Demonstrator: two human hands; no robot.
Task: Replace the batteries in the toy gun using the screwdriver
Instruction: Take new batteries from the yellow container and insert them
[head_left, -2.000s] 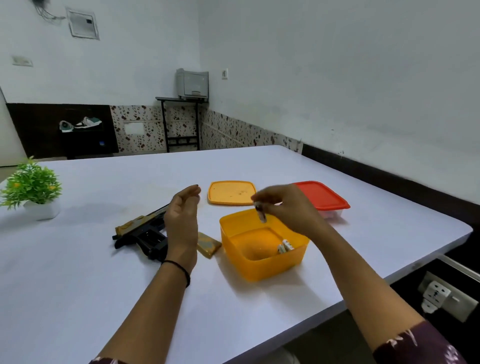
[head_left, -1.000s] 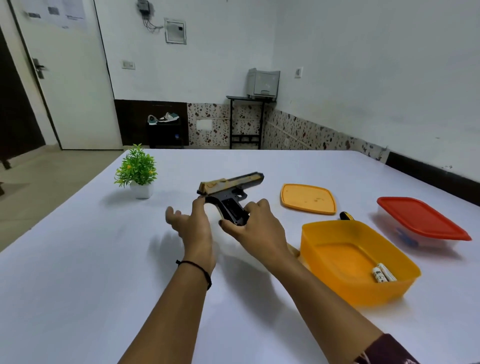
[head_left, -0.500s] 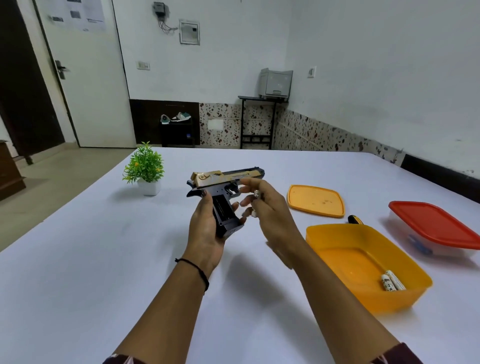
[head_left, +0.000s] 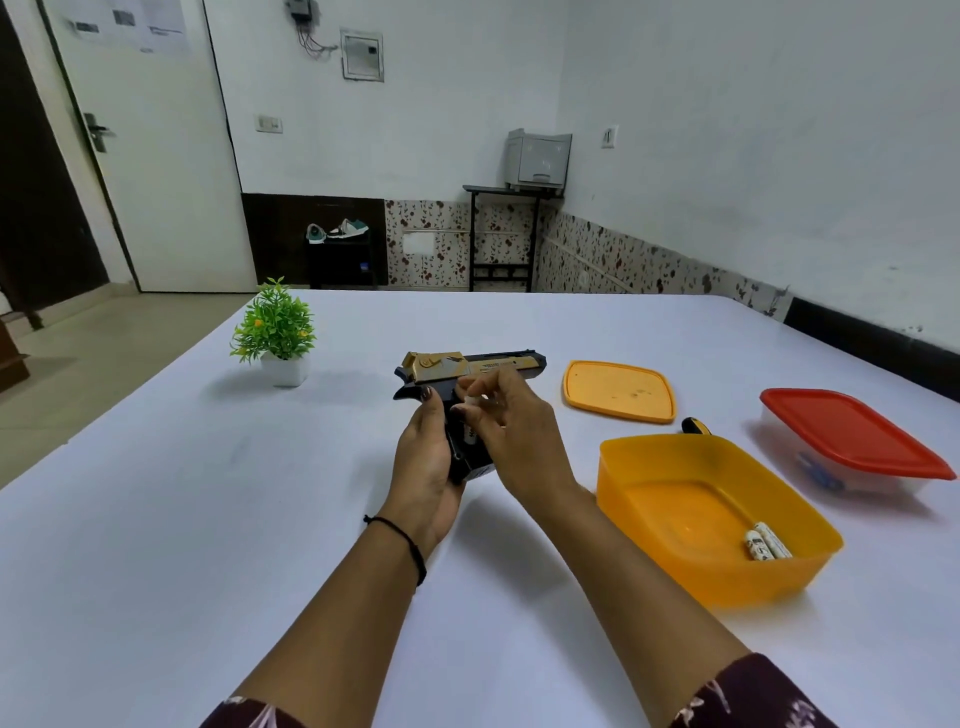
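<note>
Gold-and-black plastic marks the toy gun (head_left: 470, 366), which is held off the table (head_left: 182, 519) to the left of the orange tub (head_left: 737, 582), barrel pointing toward the tub's side. The left hand (head_left: 423, 467) is wrapped round the black grip from the side away from the tub, thumb up by the rear of the slide. The right hand (head_left: 511, 436) pinches a small white battery (head_left: 471, 434) between thumb and fingertips and holds it against the grip, upright along its length. How far it sits in the grip cannot be told.

Half a second ago the right hand was beside the grip with its fingers more spread and the battery clear of the gun; now it has closed in and the battery touches the grip. Two seconds ago that hand was over the tub and the gun lay flat on the table.

Two more batteries (head_left: 766, 541) lie side by side in the tub's right corner. Just behind the tub's far rim a black-and-yellow handle (head_left: 695, 426) pokes out. An orange lid (head_left: 618, 389) lies flat beyond the tub, and a red-lidded box (head_left: 852, 436) sits to the tub's right. A potted plant (head_left: 274, 325) stands well to the tub's left.
</note>
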